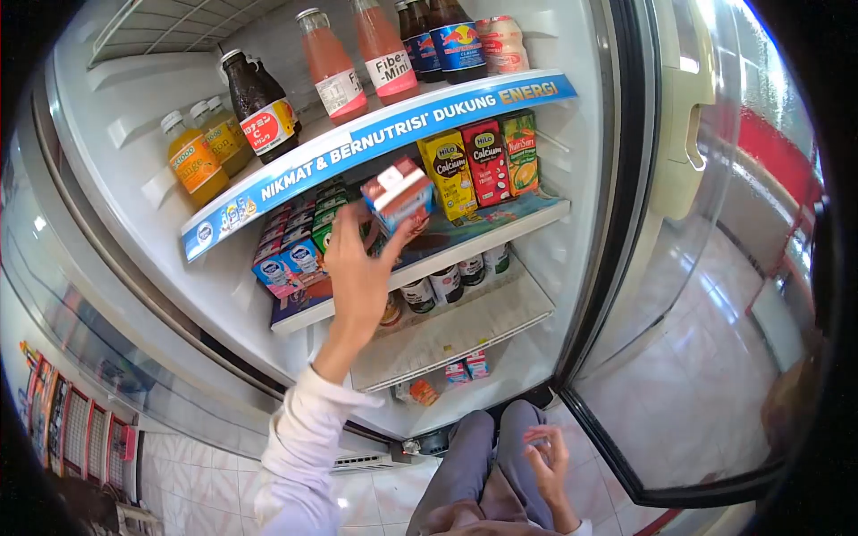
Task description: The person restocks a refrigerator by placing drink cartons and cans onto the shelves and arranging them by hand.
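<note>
My left hand (pixel 357 259) is raised in front of the fridge's middle shelf, its fingers closed around a brown, white and blue drink carton (pixel 399 195). The carton is tilted, with its top facing me. Left of this hand stand rows of small drink cartons (pixel 288 250), partly hidden behind my fingers. To the right are a yellow HiLo carton (pixel 450 176), a red HiLo carton (pixel 487 163) and a NutriSari carton (pixel 521 152). Low by my knees, my right hand (pixel 549 457) has its fingers apart and holds nothing.
Glass bottles (pixel 332 71) line the upper shelf behind a blue label strip (pixel 384 147). Cans (pixel 447 284) stand on the shelf below the cartons, and a few packs (pixel 466 368) lie at the bottom. The glass door (pixel 679 357) stands open on the right.
</note>
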`<action>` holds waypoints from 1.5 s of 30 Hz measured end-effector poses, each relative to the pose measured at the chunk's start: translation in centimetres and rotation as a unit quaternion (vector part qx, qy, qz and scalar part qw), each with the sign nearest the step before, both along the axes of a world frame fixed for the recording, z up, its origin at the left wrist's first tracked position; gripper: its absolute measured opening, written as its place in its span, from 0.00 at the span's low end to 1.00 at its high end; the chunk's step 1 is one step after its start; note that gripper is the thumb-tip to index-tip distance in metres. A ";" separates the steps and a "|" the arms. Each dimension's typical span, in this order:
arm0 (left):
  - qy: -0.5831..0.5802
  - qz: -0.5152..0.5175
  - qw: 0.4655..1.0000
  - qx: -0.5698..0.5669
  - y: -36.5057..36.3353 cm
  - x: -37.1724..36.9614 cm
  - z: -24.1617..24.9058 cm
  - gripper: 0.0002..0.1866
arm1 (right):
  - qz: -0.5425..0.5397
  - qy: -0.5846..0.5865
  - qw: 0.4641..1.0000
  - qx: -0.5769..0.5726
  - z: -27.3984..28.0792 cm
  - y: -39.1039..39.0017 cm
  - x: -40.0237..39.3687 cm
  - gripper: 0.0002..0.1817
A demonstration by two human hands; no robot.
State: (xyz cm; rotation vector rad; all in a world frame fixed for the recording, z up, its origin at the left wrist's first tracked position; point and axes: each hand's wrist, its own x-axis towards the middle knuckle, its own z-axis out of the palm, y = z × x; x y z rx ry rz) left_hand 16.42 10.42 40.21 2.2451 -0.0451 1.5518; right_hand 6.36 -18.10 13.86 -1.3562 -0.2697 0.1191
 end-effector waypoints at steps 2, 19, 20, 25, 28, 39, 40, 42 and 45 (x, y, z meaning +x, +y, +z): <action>0.048 0.033 0.998 0.018 1.3 1.3 0.5 0.19 | 0.009 -0.012 1.000 -0.011 -0.7 -0.1 0.2 0.14; 0.243 0.026 0.966 -0.087 5.9 13.0 2.0 0.22 | 0.108 -0.031 0.990 -0.086 -2.7 0.2 2.8 0.13; 0.243 0.015 0.964 -0.105 5.9 13.4 1.9 0.22 | 0.111 -0.027 0.990 -0.087 -3.0 0.2 2.8 0.13; 0.220 -0.020 0.967 -0.125 7.2 14.8 0.9 0.15 | 0.125 -0.016 0.988 -0.094 -4.5 0.1 2.3 0.13; 0.249 -0.099 0.938 -0.218 5.8 13.1 1.6 0.19 | 0.136 -0.008 0.985 -0.104 -4.5 -0.1 2.4 0.13; 0.254 -0.128 0.949 -0.137 3.9 14.3 0.2 0.36 | 0.154 -0.025 0.979 -0.131 -4.9 0.9 2.6 0.12; 0.266 -0.138 0.944 -0.138 3.9 14.1 0.0 0.37 | 0.155 -0.027 0.980 -0.125 -5.0 1.0 2.6 0.12; 0.288 -0.159 0.934 -0.142 4.0 13.4 -0.3 0.39 | 0.162 -0.023 0.976 -0.142 -4.6 1.0 2.4 0.12; 0.356 -0.093 0.920 -0.137 1.8 8.8 0.3 0.41 | 0.166 -0.008 0.974 -0.152 -4.4 0.5 2.1 0.13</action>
